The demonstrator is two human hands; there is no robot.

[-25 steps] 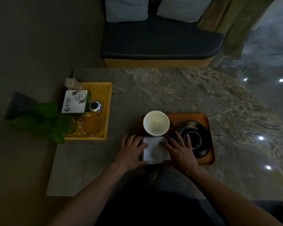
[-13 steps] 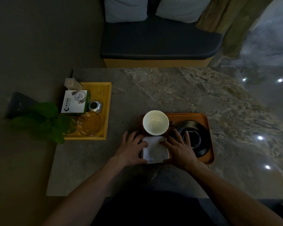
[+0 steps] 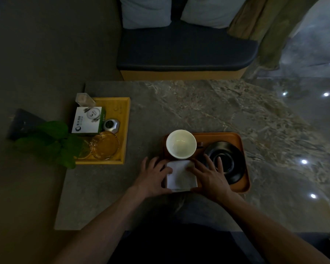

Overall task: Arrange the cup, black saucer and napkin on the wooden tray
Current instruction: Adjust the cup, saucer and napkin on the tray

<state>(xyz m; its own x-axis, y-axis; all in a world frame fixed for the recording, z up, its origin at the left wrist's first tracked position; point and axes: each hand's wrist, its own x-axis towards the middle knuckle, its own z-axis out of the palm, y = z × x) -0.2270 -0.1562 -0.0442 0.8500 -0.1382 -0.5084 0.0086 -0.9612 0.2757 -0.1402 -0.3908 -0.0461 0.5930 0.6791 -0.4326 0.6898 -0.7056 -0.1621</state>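
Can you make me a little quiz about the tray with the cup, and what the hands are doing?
1. True or false: the white cup has a drink in it.
2. What do the left hand and right hand both touch? A) black saucer B) napkin C) glass dish
3. Fill in: the saucer sits on the ____ side of the wooden tray.

Key: 1 false, it looks empty; 2 B; 3 right.
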